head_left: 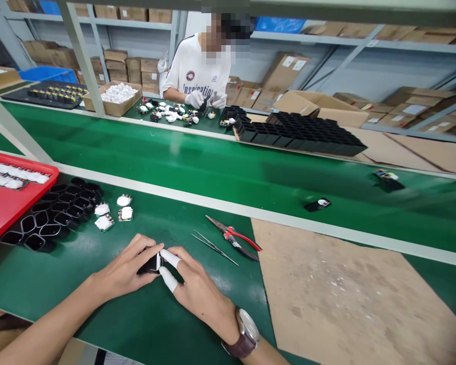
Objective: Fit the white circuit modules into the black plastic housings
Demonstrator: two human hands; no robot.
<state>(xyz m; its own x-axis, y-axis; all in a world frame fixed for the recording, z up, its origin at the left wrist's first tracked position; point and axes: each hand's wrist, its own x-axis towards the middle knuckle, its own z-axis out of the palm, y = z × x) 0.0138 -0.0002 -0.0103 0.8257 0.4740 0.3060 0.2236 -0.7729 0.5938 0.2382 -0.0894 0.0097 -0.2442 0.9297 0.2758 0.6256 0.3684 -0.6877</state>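
Black casings (55,218) stand clustered at left, seemingly unfilled; four white-topped boards (125,214) lie to their right. Nearer, I have the left hand (126,266) gripping one casing (148,266) while the right hand (198,284) pinches a white-edged piece (158,261) at its mouth, apparently partway in.

Left hand (131,263) around black casing (148,265), right hand (197,286) at its end, needle-nose pliers (231,236) beside tweezers (215,248), green tabletop (182,334)

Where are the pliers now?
In the head view, the pliers lie beyond the right hand, between the tweezers to their left and the tan board.
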